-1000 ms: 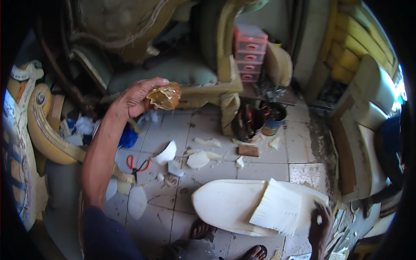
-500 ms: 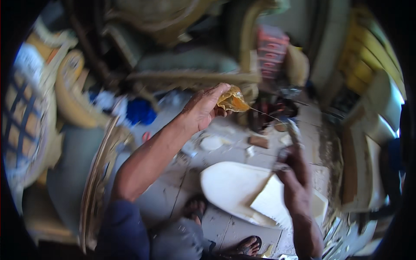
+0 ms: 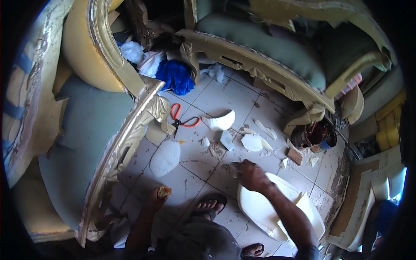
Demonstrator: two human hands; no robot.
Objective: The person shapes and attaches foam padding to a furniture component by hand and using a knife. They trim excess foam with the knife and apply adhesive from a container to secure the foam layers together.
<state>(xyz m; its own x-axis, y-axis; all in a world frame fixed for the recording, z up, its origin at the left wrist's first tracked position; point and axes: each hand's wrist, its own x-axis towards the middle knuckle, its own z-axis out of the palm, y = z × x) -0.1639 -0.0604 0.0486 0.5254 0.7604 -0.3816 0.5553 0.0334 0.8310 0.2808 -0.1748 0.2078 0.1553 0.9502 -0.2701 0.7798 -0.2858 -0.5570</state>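
Low in the view, my left hand [image 3: 154, 199] is closed on an amber, sticky-looking lump or small container [image 3: 164, 191]. My right hand [image 3: 255, 177] grips a small grey tool [image 3: 237, 169], mostly hidden by the fingers, above the tip of a long white foam pad [image 3: 252, 203]. A thinner white sheet [image 3: 303, 203] rests on that pad, partly behind my right forearm. Red-handled scissors [image 3: 185, 122] lie on the floor beyond my hands, among white offcuts [image 3: 219, 121] and a small brown block [image 3: 294, 157].
A gilded chair frame with grey-green seat [image 3: 86, 143] stands close left, another upholstered seat [image 3: 260, 41] across the back. Blue and white stuffing [image 3: 175, 78] lies between them. Stained cans [image 3: 307, 136] stand back right; pale furniture panels [image 3: 359, 195] line the right side.
My left hand has dropped from the raised, central position to low left with the amber item. My right hand has moved from the string of sticky material down-left. The view has tilted downward and left.
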